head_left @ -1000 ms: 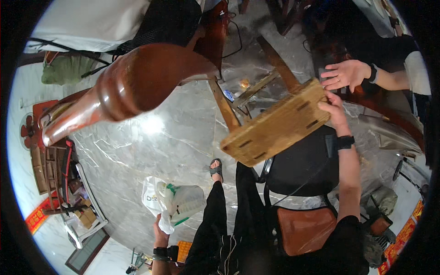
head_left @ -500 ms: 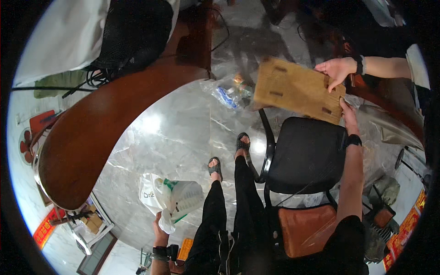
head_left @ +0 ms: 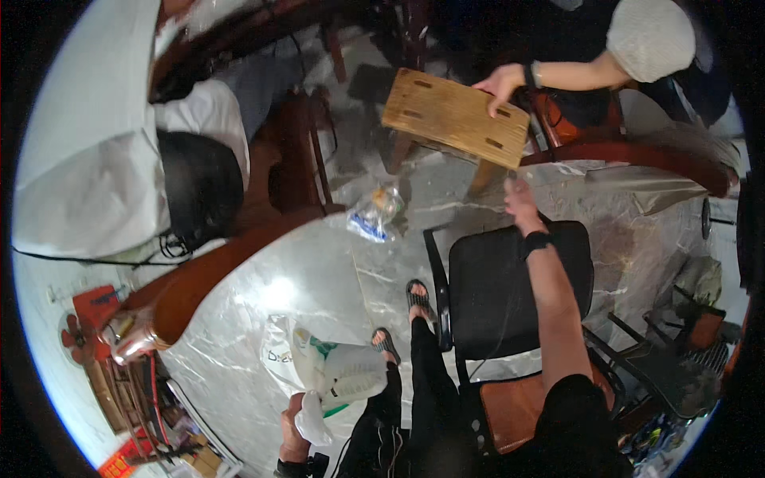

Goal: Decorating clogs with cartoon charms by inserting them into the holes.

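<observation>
Down at the lower edge, the left hand (head_left: pixel 296 422) grips the gathered neck of a white plastic bag (head_left: pixel 331 370) with green print, the fingers closed tightly around the bunched plastic. The bag hangs just above the pale marbled floor (head_left: pixel 263 295), close beside the person's own sandalled feet (head_left: pixel 402 319).

The right hand (head_left: pixel 518 197) reaches forward and up on an outstretched arm, a dark wristband (head_left: pixel 535 241) on the wrist. It sits just below the near edge of a small wooden stool (head_left: pixel 454 117); whether it touches the wood, and whether the fingers are spread or curled, cannot be told from this angle.

The stool stands tilted on the floor, its slatted seat facing the camera and its legs showing underneath. Another person's hand (head_left: pixel 498 82), wearing a bracelet, rests on the stool's far right corner, with that person's arm coming in from the upper right.

Beneath the reaching arm stands a black office chair (head_left: pixel 510 295), its seat directly under the forearm. A small clear bag (head_left: pixel 374 213) with something yellowish and blue inside lies on the floor, between the stool and the chair. A long dark wooden rail (head_left: pixel 231 263) curves across the left.
</observation>
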{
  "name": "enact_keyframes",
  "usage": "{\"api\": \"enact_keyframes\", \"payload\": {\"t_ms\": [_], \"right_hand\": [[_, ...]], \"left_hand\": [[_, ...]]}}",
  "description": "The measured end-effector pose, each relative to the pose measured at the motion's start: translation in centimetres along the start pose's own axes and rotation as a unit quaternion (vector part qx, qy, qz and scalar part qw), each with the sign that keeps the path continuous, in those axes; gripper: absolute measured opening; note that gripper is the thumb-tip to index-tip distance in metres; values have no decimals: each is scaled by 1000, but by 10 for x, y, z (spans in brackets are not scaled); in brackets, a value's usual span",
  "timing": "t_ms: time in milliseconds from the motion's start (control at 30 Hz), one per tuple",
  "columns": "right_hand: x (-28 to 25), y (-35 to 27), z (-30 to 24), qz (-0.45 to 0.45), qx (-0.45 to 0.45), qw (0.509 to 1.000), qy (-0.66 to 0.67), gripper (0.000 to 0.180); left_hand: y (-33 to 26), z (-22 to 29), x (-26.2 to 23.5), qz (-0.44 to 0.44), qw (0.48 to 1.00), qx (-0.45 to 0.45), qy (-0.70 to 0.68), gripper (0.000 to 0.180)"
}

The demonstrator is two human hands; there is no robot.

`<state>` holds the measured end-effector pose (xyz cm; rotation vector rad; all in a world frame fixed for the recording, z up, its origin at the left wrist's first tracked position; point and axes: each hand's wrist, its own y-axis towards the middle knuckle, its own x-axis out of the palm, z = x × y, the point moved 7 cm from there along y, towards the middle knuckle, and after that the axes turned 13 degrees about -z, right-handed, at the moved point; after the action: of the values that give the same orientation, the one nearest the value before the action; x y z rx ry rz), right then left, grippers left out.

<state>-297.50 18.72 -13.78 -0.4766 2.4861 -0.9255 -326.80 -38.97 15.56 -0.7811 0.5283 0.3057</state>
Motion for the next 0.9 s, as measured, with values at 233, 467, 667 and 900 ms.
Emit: {"api": "enact_keyframes", "payload": {"t_ms": [233, 467, 667, 900], "right_hand": [[118, -182, -8, -221, -105, 967, 65, 22], [105, -318, -1, -171, -95, 974, 112, 30], [109, -343, 27, -177, -92, 972, 126, 38], [100, -363, 63, -73, -30, 993, 92, 29]], "left_hand": [[41, 150, -31, -16, 963, 83, -256, 22], [136, 328, -28, 55, 903, 396, 155, 23], [248, 424, -29, -49, 903, 423, -62, 36], [358, 502, -36, 4, 847, 505, 166, 41]]}}
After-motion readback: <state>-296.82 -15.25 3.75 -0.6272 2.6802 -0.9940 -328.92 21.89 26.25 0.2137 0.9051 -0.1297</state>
